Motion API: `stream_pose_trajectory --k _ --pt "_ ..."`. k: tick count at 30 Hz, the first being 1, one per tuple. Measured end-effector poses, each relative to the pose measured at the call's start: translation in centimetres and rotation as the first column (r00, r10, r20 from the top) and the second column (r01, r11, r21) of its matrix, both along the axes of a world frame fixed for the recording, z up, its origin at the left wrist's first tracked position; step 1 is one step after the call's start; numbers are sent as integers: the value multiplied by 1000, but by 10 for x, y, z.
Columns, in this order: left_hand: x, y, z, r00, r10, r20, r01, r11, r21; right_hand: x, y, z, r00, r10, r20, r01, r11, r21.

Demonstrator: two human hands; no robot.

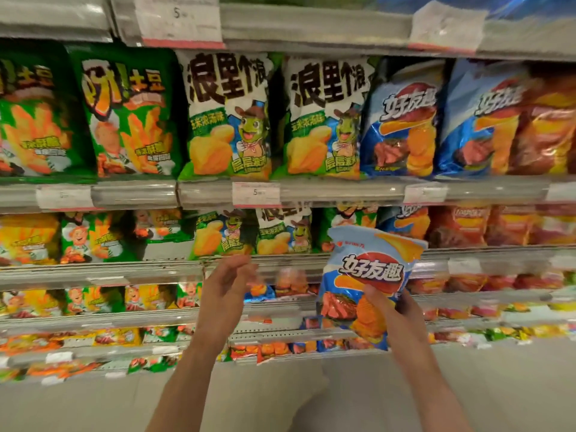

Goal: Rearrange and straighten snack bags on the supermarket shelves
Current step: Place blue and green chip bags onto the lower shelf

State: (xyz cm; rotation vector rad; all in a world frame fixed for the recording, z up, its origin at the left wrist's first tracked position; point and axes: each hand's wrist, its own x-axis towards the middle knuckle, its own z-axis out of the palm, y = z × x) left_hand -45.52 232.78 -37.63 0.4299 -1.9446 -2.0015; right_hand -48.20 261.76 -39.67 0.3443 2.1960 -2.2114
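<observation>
The shelves (311,194) run left to right in stacked tiers, each fronted by a rail carrying price tags (255,193). On the upper full tier, bags stand upright side by side: two potato-stick bags (124,113) at left, two wave-chip bags (227,116) in the centre, two steak-chip bags (402,120) at right. The tier below repeats this left-to-right order with smaller bags. In front of the lower tiers, the right hand (396,310) holds a small steak-chip bag (367,275) upright. The left hand (224,285) is raised to its left, apart from it.
</observation>
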Motion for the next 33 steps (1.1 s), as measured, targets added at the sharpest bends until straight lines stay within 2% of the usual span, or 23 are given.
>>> stream_pose_trajectory --k 11,14,21,28,33 --pt "-39 51 5 996 -86 -34 86 996 7 -16 59 12 998 -45 -43 46 998 37" --pt "-47 67 -1 995 -97 -19 98 994 49 -14 70 9 997 -47 -57 48 999 25" --pt "-64 104 -9 998 -49 40 50 998 -31 -34 108 0 1000 -15 -27 15 1000 13" --pt "-127 159 -6 996 45 79 -19 952 -306 -84 157 11 990 137 -17 -137 990 32" --pt "-162 167 -18 988 46 146 34 863 -504 -102 181 9 980 200 -3 -199 979 41"
